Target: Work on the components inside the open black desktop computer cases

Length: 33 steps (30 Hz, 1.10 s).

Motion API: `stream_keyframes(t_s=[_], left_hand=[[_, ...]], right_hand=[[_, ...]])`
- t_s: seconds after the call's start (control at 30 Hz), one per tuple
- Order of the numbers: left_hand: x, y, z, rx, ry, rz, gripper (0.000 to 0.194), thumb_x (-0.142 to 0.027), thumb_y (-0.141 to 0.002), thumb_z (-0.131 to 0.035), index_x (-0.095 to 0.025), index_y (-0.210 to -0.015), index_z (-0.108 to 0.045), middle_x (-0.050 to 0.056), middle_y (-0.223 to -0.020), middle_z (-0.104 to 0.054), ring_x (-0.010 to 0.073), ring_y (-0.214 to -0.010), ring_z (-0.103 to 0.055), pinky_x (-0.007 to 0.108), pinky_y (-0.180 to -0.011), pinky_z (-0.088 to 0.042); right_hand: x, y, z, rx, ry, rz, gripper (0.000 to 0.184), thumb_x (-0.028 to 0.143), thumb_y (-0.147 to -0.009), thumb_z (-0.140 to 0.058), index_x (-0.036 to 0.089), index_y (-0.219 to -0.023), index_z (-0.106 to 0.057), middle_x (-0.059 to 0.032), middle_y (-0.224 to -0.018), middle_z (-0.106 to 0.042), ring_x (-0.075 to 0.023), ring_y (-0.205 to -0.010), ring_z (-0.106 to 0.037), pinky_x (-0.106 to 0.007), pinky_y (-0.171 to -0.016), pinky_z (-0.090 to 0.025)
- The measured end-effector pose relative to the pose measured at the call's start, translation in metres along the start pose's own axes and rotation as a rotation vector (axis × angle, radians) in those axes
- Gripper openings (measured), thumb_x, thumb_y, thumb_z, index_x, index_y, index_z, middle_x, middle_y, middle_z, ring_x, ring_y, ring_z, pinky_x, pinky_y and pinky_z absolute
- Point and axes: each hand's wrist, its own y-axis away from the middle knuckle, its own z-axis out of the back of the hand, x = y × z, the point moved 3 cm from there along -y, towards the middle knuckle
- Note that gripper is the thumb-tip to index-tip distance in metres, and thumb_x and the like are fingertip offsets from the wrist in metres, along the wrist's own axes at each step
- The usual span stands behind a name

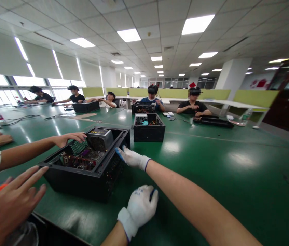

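A black computer case (78, 174) lies on the green table with its side off, showing a grey power supply (100, 138) and a motherboard (90, 153). My right hand (134, 159), in a white glove with blue fingertips, rests its outstretched fingers against the case's right edge. Nearer to me, my gloved left hand (140, 205) is closed just above or on the table, apart from the case. Its fingertips are turned away, so anything inside is hidden. A co-worker's bare hand (70, 137) touches the far rim, and another bare hand (18, 198) is at the near left corner.
Further along the green table (211, 164) stands a second open computer case (149, 132), with another case (143, 108) behind it. Several people sit across the table. A plastic bottle (247, 115) and a long black object (213, 122) lie at the far right.
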Motion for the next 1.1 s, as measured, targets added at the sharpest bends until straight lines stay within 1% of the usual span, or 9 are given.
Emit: stream_keyframes(t_s=[0.13,0.2,0.33,0.5,0.73,0.83,0.93,1.03,1.1], left_hand=[[-0.006,-0.028,-0.006,0.04,-0.004,-0.008,0.039,-0.036,-0.1,-0.039,-0.018,-0.096,-0.073,0.01,-0.096,-0.076,0.0246,-0.092,-0.072,0.038,-0.088,-0.057],[-0.01,-0.04,-0.014,0.065,0.0,-0.023,0.038,-0.038,-0.1,-0.04,-0.019,-0.092,-0.072,0.009,-0.091,-0.076,0.0231,-0.087,-0.072,0.036,-0.084,-0.057],[-0.018,-0.054,-0.027,0.079,0.008,-0.034,0.037,-0.04,-0.1,-0.038,-0.021,-0.093,-0.069,0.008,-0.09,-0.073,0.0218,-0.085,-0.071,0.035,-0.082,-0.055],[-0.019,-0.048,-0.032,0.089,0.003,-0.025,0.028,-0.039,-0.099,-0.042,-0.026,-0.097,-0.066,0.007,-0.092,-0.07,0.0204,-0.084,-0.069,0.033,-0.079,-0.054],[-0.018,-0.052,-0.039,0.169,-0.049,-0.075,0.03,-0.037,-0.098,-0.039,-0.021,-0.096,-0.064,0.009,-0.091,-0.067,0.0239,-0.082,-0.067,0.038,-0.075,-0.053],[-0.018,-0.055,-0.044,0.221,-0.057,-0.073,0.032,-0.037,-0.099,-0.036,-0.019,-0.097,-0.064,0.01,-0.092,-0.066,0.0249,-0.082,-0.067,0.04,-0.076,-0.054],[-0.023,-0.057,-0.038,0.235,-0.047,-0.072,0.028,-0.039,-0.101,-0.046,-0.019,-0.105,-0.065,0.01,-0.101,-0.067,0.0225,-0.089,-0.066,0.039,-0.079,-0.056],[-0.027,-0.056,-0.012,0.189,-0.02,-0.11,0.029,-0.039,-0.098,-0.058,-0.021,-0.122,-0.062,0.01,-0.124,-0.063,0.0194,-0.104,-0.064,0.039,-0.089,-0.057],[-0.016,-0.046,0.02,0.162,-0.022,-0.127,0.028,-0.038,-0.098,-0.06,-0.023,-0.121,-0.064,0.009,-0.127,-0.064,0.0193,-0.106,-0.064,0.038,-0.09,-0.058]], right_hand=[[-0.036,0.009,0.037,-0.043,0.242,-0.106,0.088,0.072,-0.093,-0.044,0.009,-0.154,-0.038,-0.0213,-0.158,-0.04,-0.0347,-0.145,-0.04,-0.046,-0.118,-0.035],[-0.057,0.011,0.06,-0.066,0.352,-0.184,0.099,0.074,-0.092,-0.041,0.003,-0.159,-0.027,-0.024,-0.161,-0.034,-0.0346,-0.149,-0.033,-0.043,-0.12,-0.031],[-0.095,0.01,0.11,-0.138,0.575,-0.323,0.094,0.06,-0.093,-0.048,-0.001,-0.159,-0.021,-0.0261,-0.164,-0.024,-0.034,-0.152,-0.024,-0.04,-0.123,-0.023],[-0.126,-0.012,0.162,-0.237,0.8,-0.37,0.092,0.055,-0.092,-0.05,0.001,-0.159,-0.019,-0.0262,-0.166,-0.018,-0.0361,-0.154,-0.018,-0.045,-0.122,-0.022],[-0.152,-0.067,0.199,-0.298,0.988,-0.345,0.086,0.053,-0.089,-0.052,0.007,-0.157,-0.027,-0.0217,-0.164,-0.027,-0.0338,-0.151,-0.022,-0.048,-0.122,-0.016],[-0.161,-0.079,0.201,-0.304,1.031,-0.35,0.087,0.055,-0.088,-0.056,0.008,-0.156,-0.031,-0.0218,-0.16,-0.034,-0.0341,-0.147,-0.03,-0.048,-0.12,-0.02],[-0.162,-0.084,0.204,-0.324,1.079,-0.343,0.085,0.055,-0.087,-0.063,0.011,-0.154,-0.035,-0.0207,-0.157,-0.038,-0.0349,-0.144,-0.035,-0.052,-0.118,-0.026],[-0.156,-0.087,0.212,-0.324,1.12,-0.338,0.057,0.047,-0.093,-0.063,0.018,-0.141,-0.052,-0.0138,-0.144,-0.053,-0.0298,-0.128,-0.053,-0.054,-0.106,-0.044],[-0.15,-0.089,0.216,-0.31,1.14,-0.335,0.043,0.041,-0.096,-0.062,0.019,-0.132,-0.058,-0.0105,-0.134,-0.059,-0.0251,-0.115,-0.061,-0.049,-0.096,-0.053]])
